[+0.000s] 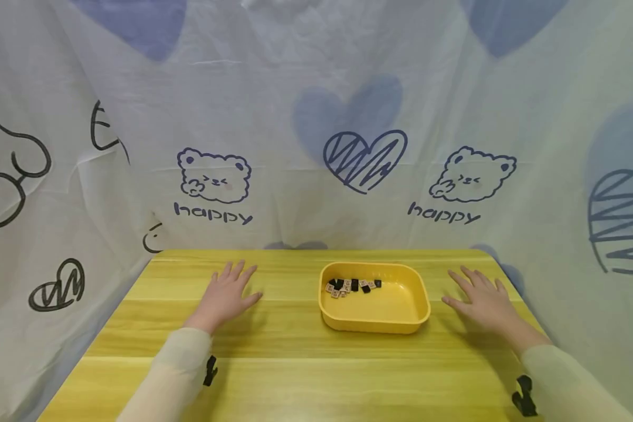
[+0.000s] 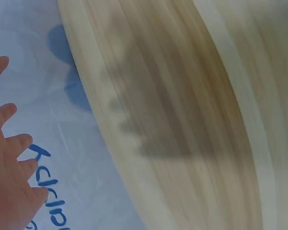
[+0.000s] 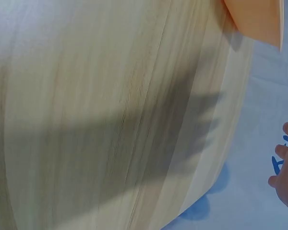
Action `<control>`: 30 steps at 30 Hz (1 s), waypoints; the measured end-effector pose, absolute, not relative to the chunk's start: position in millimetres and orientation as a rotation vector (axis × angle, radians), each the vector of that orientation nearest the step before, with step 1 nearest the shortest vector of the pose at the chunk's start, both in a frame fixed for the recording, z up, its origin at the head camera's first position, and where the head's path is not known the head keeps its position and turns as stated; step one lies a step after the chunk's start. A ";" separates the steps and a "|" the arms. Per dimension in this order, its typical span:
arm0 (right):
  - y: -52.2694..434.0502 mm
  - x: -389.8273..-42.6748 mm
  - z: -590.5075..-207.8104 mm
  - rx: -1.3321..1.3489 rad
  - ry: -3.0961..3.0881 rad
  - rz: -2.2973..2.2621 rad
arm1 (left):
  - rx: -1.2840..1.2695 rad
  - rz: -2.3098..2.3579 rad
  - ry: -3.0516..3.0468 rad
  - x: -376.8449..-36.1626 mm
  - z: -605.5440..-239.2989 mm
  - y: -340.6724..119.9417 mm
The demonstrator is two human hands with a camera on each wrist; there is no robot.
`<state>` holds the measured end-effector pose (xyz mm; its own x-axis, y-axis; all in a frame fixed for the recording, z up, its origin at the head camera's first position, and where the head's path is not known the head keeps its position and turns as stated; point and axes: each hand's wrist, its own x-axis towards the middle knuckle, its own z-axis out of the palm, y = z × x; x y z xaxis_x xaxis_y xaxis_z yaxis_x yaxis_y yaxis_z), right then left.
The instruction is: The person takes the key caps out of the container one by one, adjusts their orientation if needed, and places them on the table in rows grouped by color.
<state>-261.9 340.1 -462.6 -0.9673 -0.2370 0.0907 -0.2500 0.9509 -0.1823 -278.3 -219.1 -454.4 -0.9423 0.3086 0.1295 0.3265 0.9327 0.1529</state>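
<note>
My L hand (image 1: 225, 295) flat on bench (image 1: 295, 375), fingers spread, nothing held. R hand (image 1: 482, 299) same. Yellow tray (image 1: 374, 319) btwn both grips, small tiles (image 1: 350, 286) piled at its far-L corner. Nothing picked yet; all handling left, I'd judge.

A tray (image 1: 401, 325) stood on the table (image 1: 306, 375), right of centre and toward the far edge. Small tiles (image 1: 350, 286) lay in the tray's far-left corner. The left hand (image 1: 225, 298) lay flat left of the tray, the right hand (image 1: 482, 302) flat on its right. A curtain (image 1: 316, 117) hung behind the table.
</note>
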 end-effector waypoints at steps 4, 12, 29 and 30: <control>336.8 -262.9 -459.3 0.396 -3.027 0.300 | -0.477 -0.320 -2.986 -279.8 -451.5 -209.1; 319.1 -261.4 -447.5 0.450 -3.004 0.390 | -0.470 -0.549 -2.915 -283.5 -442.8 -180.1; 253.4 -274.3 -450.1 0.459 -2.909 0.985 | -0.509 -0.933 -2.989 -285.5 -443.8 -126.9; 248.4 -274.5 -451.6 0.460 -2.901 1.028 | -0.510 -0.981 -2.989 -286.2 -446.0 -124.9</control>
